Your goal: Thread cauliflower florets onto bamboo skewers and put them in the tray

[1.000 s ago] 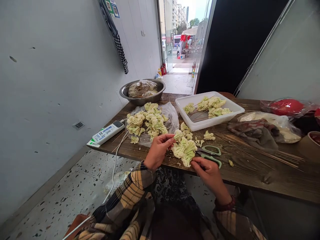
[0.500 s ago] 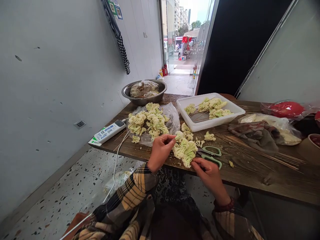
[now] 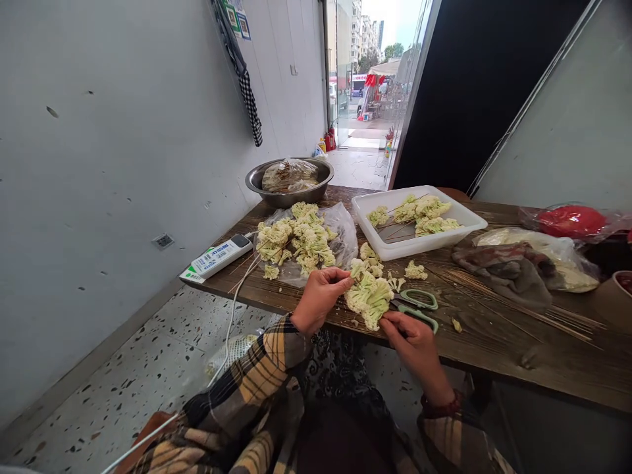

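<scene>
My left hand (image 3: 319,297) pinches the top of a bunch of cauliflower florets (image 3: 368,294) at the near edge of the wooden table (image 3: 494,329). My right hand (image 3: 413,337) is closed on the lower end of the same bunch, where a thin skewer seems to run through it. Green-handled scissors (image 3: 415,306) lie just right of the bunch. A pile of loose florets (image 3: 296,240) rests on a clear plastic bag to the left. A white tray (image 3: 390,249) behind holds several skewered florets.
A steel bowl (image 3: 289,191) with a plastic bag sits at the far left corner. A white power strip (image 3: 217,257) lies at the left edge. Bamboo skewers (image 3: 523,303), a cloth (image 3: 508,263) and bagged items lie to the right. A doorway opens onto the street behind.
The view has shifted slightly. My left hand has slid down along the bunch and now pinches it closer; my right hand keeps its hold.
</scene>
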`<state>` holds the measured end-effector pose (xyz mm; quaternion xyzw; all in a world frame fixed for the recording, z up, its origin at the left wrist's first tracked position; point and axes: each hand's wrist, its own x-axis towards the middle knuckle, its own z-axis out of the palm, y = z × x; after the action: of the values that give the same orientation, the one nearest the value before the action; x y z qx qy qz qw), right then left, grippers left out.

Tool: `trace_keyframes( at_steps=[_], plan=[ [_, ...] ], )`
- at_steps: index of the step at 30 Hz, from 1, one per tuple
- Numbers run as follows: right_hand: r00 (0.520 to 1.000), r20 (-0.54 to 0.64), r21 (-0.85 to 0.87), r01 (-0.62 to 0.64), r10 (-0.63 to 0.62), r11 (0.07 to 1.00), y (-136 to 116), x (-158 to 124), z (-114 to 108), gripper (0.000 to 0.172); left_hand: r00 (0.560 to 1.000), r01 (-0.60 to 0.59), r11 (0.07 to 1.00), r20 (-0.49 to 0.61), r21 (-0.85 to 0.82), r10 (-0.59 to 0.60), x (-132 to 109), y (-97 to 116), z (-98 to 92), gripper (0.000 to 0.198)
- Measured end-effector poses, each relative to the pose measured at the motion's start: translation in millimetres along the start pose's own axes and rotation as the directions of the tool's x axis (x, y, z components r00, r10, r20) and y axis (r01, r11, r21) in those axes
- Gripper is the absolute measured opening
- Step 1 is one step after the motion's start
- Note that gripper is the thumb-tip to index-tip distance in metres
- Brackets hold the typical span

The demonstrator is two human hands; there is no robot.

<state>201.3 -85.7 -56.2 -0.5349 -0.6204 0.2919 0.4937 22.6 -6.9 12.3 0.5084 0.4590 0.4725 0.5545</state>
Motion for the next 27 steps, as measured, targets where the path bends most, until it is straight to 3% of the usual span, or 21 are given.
trace_keyframes(
  at_steps=[7, 17, 27],
  plan=[
    [1.0, 0.001, -0.003, -0.002, 0.002, 1.0, 4.3, -0.9, -1.0, 0.022, 0.994, -0.063, 0.994, 0.098, 0.085, 0.055, -2.7, 5.6, -3.3, 0.025],
    [0.996, -0.022, -0.017, 0.089, -0.089, 0.996, 2.4, -0.1, -1.4, 0.018, 0.998, -0.067, 0.998, -0.001, -0.009, 0.067, -4.3, 3.8, 4.9, 0.024],
    [0.991, -0.012, -0.03, 0.129, -0.13, 0.991, 1.4, -2.9, -4.3, 0.016, 0.989, -0.003, 0.998, 0.145, -0.065, 0.012, 1.7, 2.7, -4.0, 0.021]
  ],
)
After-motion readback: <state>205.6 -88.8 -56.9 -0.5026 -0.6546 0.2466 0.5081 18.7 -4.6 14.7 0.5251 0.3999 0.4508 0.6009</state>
